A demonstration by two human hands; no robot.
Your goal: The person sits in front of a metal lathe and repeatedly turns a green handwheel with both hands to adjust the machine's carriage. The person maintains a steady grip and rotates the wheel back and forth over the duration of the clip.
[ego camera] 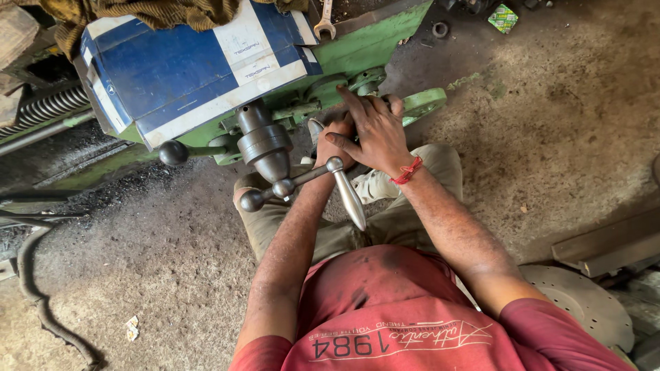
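My right hand [377,136], with a red thread at the wrist, lies over my left hand [331,148] at the front of a green machine [371,45]. The right index finger points up and left. Its other fingers curl near a dark round part [396,103]; whether they grip it is unclear. My left hand is mostly hidden and closes on a grey metal part [315,128] of the machine. Just below the hands, a steel crank handle [349,196] sticks out from a grey hub [265,143].
A blue and white cover [185,69] lies on the machine, with brown cloth [158,12] above it and a spanner [324,20] beside it. A black ball lever [173,152] juts left. A round metal disc [584,302] lies at lower right and a hose [31,282] at left, on a dirt floor.
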